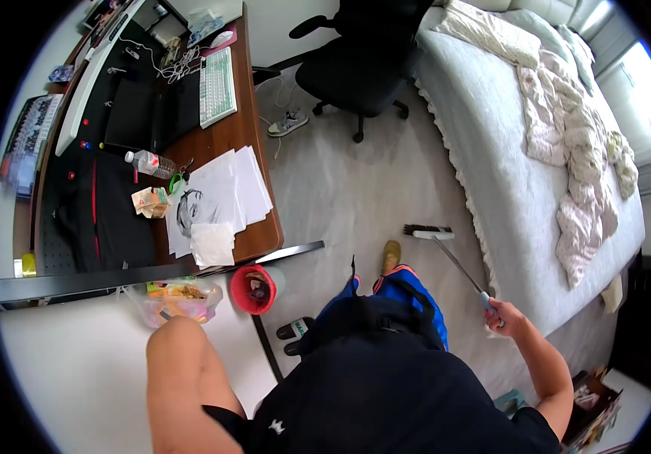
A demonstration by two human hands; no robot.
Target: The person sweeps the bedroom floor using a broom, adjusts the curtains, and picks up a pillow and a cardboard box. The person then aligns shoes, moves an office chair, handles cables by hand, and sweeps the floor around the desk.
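Note:
My right hand (505, 318) is closed around the light-blue grip of a broom (458, 263). The metal handle slants away from me to a white head with dark bristles, which rests on the grey floor between my foot and the bed. Only my bent left arm (189, 371) shows at the lower left; its hand is hidden from view. A plastic bag (178, 299) with colourful contents is near that elbow. To its right stands a red-rimmed trash bin (254, 289) with some waste in it.
A bed (477, 136) with rumpled bedding borders the floor on the right. On the left, a wooden desk (257, 231) carries papers, a bottle and a keyboard. A black office chair (359, 72), a sneaker (288, 123) and black slippers (295, 328) stand on the floor.

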